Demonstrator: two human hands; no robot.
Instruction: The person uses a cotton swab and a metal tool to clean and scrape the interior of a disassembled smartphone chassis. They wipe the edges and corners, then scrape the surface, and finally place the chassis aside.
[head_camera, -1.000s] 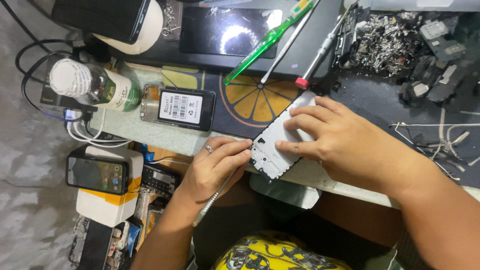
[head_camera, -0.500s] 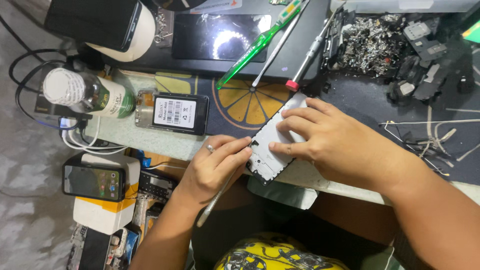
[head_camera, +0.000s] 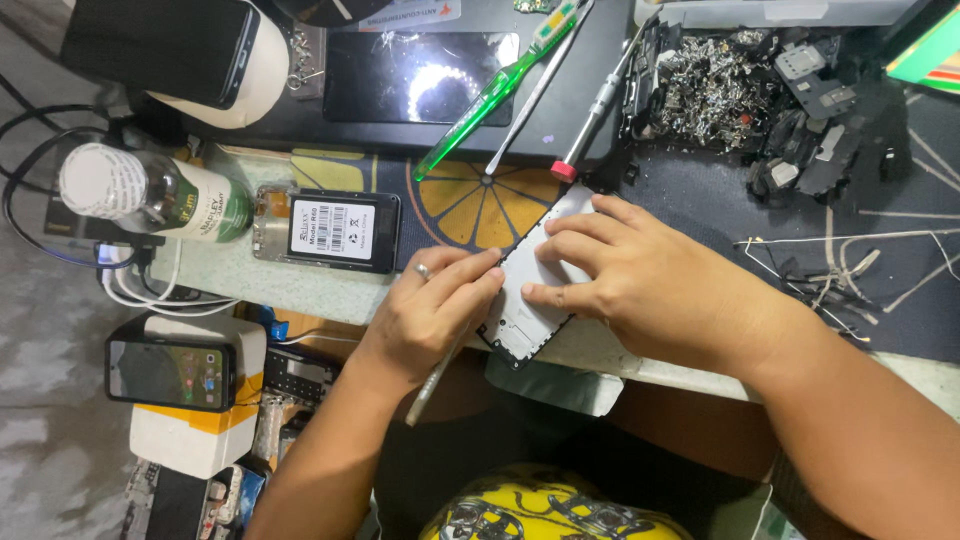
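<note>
**Two hands on a stripped phone frame at the bench edge**

Seen from the head camera, both hands bear on a pale grey phone frame (head_camera: 528, 295) that lies slanted at the near edge of the workbench (head_camera: 300, 285). The right hand (head_camera: 660, 290) lies flat over its upper half, fingers spread and pressing down, with nothing pinched. The left hand (head_camera: 432, 310) meets the frame's left edge with its fingers drawn together around a thin metal tool (head_camera: 432, 382), whose handle runs back under the palm toward the body; the tip is hidden at the frame's edge. A ring shows on one left finger.

Just beyond the left fingers lies a black phone battery (head_camera: 345, 231) with a white label. Farther left of it, a bottle (head_camera: 150, 195) with a white cap lies on its side. Past the right fingertips sits a red-capped screwdriver (head_camera: 590, 118), beside a green-handled tool (head_camera: 490, 95) and a dark screen panel (head_camera: 420, 75). Well off to the right hand's far side is a heap of small metal parts (head_camera: 720, 90). Below the left wrist, a phone (head_camera: 170, 373) with a lit screen rests on a white box (head_camera: 195, 440).
</note>
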